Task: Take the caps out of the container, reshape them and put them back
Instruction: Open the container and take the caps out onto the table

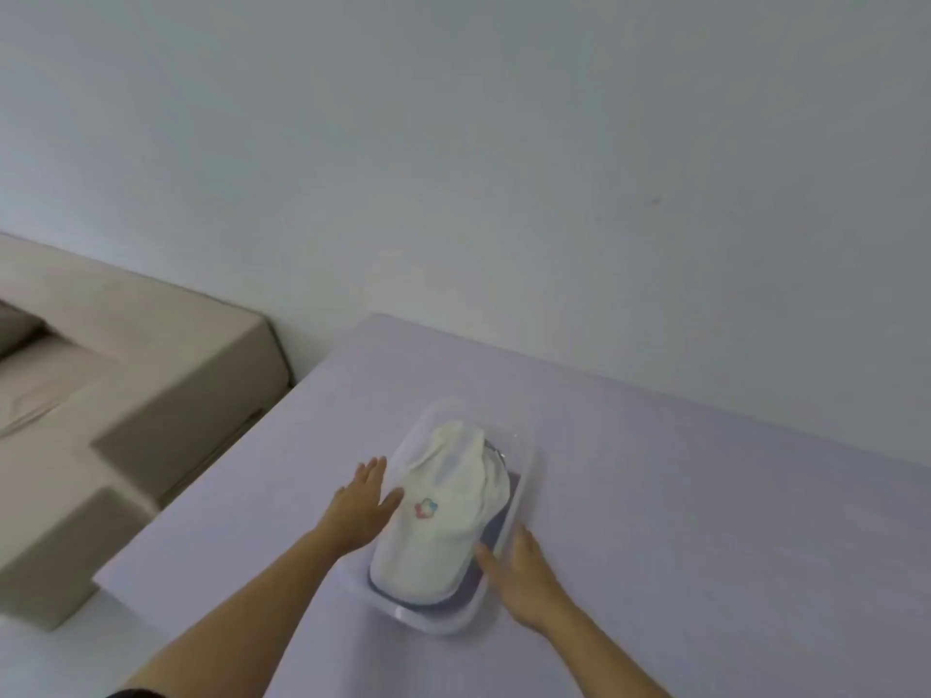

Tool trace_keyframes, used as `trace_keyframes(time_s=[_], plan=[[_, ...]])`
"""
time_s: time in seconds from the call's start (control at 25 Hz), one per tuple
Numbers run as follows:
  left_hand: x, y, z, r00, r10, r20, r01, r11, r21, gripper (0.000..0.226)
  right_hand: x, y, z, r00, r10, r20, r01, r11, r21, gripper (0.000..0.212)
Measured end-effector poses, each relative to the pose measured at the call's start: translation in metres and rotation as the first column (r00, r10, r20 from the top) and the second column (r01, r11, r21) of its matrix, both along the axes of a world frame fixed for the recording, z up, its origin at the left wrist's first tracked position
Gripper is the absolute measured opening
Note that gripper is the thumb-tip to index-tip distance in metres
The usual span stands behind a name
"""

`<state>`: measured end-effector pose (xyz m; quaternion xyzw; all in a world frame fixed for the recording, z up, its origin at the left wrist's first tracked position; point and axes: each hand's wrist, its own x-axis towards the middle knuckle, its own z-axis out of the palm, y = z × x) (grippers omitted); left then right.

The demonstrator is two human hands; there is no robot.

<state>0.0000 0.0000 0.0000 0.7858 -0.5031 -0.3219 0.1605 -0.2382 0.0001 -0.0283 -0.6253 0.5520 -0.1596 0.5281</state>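
Fingers (373, 471) of left hand (360, 513) lay spread and flat, gripping nothing, pressed lightly against the left wall of the clear plastic container (524, 476), thumb near the white cap (443, 516). Right hand (524, 579) sat against the opposite wall, near the front corner, fingers loosely extended; thumb tipped over the rim toward the cap's edge. Could not tell whether that thumb actually touched fabric. No closed grasp on either side.

Seen from the head camera only: container stood on the lilac tabletop (705, 521), well in from the edges, long axis running away and slightly right. White cap lay crumpled on top inside it, small pink-and-blue emblem facing up, crown slumped and shapeless. Beneath, a purple cap (496, 539) showed as a dark band along the right side and front.

Hands flanked the tub most likely to steady or square it before reaching in, since light plastic would slide on a smooth top. Judged as the very start of the task or its very end; frame alone did not settle which.

Counted: one container, two caps visible, any more beneath hidden. Two bare forearms. Beige sofa (126, 395) off to the left, plain wall behind.
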Motion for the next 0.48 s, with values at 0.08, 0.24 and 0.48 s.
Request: trace_keyframes(time_s=[0.08,0.24,0.48], plan=[[0.009,0.011,-0.006,0.993,0.089,-0.075,-0.083,0.993,0.078,0.074,0.013,0.008,-0.013,0.986,-0.131,0.106,0.120,0.987,0.104,0.077],[0.012,0.030,-0.024,0.942,0.191,-0.275,-0.165,0.980,0.114,0.065,0.028,0.017,-0.029,0.967,-0.202,0.157,0.177,0.971,0.160,0.056],[-0.058,0.026,-0.009,0.951,0.120,-0.286,-0.137,0.990,-0.041,0.057,-0.048,0.006,-0.014,0.931,-0.319,0.176,0.286,0.939,0.189,0.068]])
